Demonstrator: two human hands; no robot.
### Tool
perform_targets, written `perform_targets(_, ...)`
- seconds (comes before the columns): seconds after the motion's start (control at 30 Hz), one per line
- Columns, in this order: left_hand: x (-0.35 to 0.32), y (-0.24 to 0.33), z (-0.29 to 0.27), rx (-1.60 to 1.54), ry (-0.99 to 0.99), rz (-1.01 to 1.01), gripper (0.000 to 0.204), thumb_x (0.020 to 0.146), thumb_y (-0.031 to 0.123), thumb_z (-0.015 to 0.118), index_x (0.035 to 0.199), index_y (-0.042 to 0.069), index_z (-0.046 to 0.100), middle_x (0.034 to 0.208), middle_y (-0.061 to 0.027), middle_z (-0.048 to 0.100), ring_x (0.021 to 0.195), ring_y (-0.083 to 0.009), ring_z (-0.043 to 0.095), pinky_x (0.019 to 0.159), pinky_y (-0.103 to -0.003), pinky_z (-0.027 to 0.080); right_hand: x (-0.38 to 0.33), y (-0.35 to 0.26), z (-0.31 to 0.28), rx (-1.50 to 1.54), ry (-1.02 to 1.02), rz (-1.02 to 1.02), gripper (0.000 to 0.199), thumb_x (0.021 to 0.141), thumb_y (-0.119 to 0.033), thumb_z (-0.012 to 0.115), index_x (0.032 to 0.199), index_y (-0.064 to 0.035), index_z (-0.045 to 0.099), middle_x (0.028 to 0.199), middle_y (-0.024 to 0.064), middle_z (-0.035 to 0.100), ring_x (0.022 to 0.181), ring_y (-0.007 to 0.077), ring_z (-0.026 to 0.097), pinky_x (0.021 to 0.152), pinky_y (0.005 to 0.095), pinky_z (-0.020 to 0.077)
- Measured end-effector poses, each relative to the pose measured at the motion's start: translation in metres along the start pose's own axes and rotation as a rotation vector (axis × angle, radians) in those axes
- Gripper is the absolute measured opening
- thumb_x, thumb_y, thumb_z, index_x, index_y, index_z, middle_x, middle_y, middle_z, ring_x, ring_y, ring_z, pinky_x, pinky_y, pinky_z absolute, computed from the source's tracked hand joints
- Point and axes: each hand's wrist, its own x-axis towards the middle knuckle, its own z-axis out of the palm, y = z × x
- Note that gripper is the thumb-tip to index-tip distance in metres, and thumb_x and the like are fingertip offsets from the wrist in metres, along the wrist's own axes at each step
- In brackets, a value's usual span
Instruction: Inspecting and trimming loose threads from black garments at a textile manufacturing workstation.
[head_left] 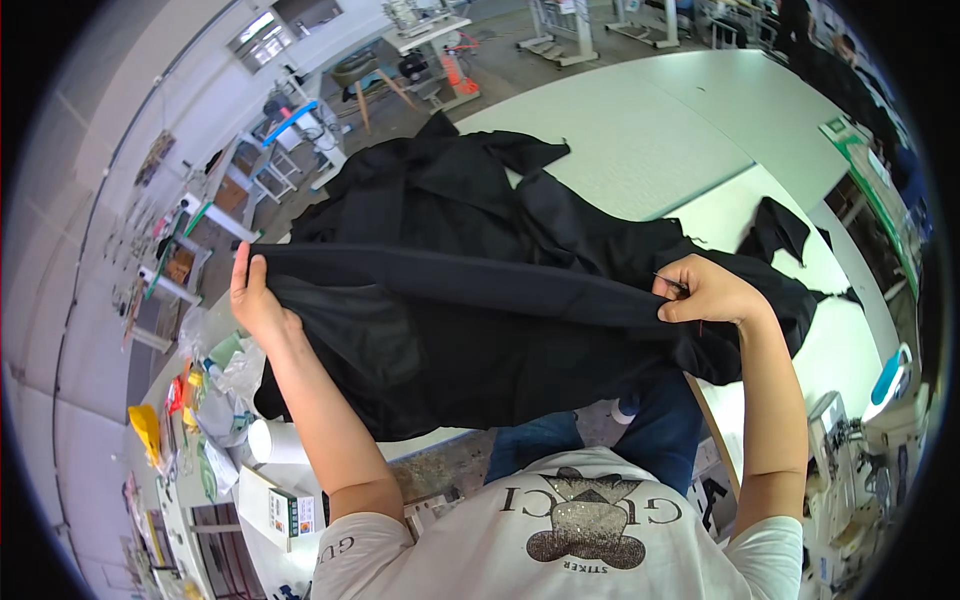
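A large black garment (470, 300) hangs stretched between both my hands above a white table (650, 130). My left hand (255, 295) grips its folded edge at the left end. At the right end my right hand (705, 292) pinches the same taut band, with a thin dark tool or needle poking out between the fingers. More of the black cloth is heaped on the table behind the stretched edge. A small black scrap (775, 228) lies apart on the table to the right.
Plastic bags, a white roll (275, 440) and a small box (285, 510) crowd the table's left end. A sewing machine (860, 440) stands at the lower right. Chairs and workstations fill the floor at the back. Another person (850, 60) sits at the far right.
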Motion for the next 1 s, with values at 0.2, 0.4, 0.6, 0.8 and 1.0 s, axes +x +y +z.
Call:
perform_targets(0.2, 0.019, -0.042, -0.015, -0.038, 0.089, -0.09, 0.031, 0.084, -0.009, 0.054, 0.113, 0.0, 0.062, 0.096, -0.0112, 0.064, 0.082, -0.0183, 0.063, 0.076, -0.029, 0.054, -0.033, 0.035, -0.013, 0.04, 0.04, 0.07, 0.009, 0.072, -0.005, 0.066, 0.07, -0.0028, 0.057, 0.058, -0.0067, 0.047, 0.054, 0.0021, 0.041, 0.05, 0.0208, 0.0324)
perform_targets(0.4, -0.011, -0.071, 0.011, 0.359, 0.056, 0.101, 0.033, 0.081, -0.007, 0.054, 0.112, -0.001, 0.063, 0.104, -0.0105, 0.063, 0.09, -0.0168, 0.06, 0.084, -0.027, 0.047, -0.046, 0.033, -0.004, 0.112, 0.138, -0.048, 0.007, 0.072, -0.005, 0.065, 0.071, -0.0001, 0.059, 0.059, -0.0067, 0.044, 0.055, 0.0029, 0.038, 0.05, 0.0211, 0.0304)
perform_targets(0.6, -0.183, -0.025, 0.143, 0.54, -0.954, 0.215, 0.034, 0.072, 0.019, 0.072, 0.105, 0.013, 0.067, 0.117, -0.0109, 0.05, 0.106, -0.0265, 0.05, 0.093, -0.034, 0.04, -0.03, -0.011, 0.021, 0.042, 0.088, -0.207, 0.014, 0.076, -0.009, 0.066, 0.078, 0.0027, 0.058, 0.057, -0.005, 0.042, 0.055, 0.0033, 0.038, 0.05, 0.0228, 0.0324)
perform_targets(0.8, -0.224, -0.022, 0.161, 0.52, -1.343, 0.218, 0.071, 0.066, 0.054, 0.073, 0.123, 0.014, 0.059, 0.122, -0.0108, 0.048, 0.113, -0.0291, 0.043, 0.1, -0.039, 0.033, -0.026, -0.024, 0.024, -0.001, 0.114, -0.233, 0.016, 0.076, -0.01, 0.066, 0.079, 0.0034, 0.058, 0.057, -0.0025, 0.044, 0.055, 0.0038, 0.039, 0.05, 0.0232, 0.0325)
perform_targets(1.0, -0.253, -0.027, 0.173, 0.437, -1.426, 0.245, 0.056, 0.064, 0.044, 0.078, 0.1, 0.004, 0.063, 0.134, -0.0136, 0.038, 0.112, -0.0355, 0.038, 0.097, -0.042, 0.033, -0.025, -0.011, 0.035, 0.008, 0.229, -0.189, 0.016, 0.076, -0.012, 0.066, 0.077, 0.0021, 0.059, 0.055, -0.0001, 0.045, 0.053, 0.0065, 0.039, 0.049, 0.0252, 0.0333)
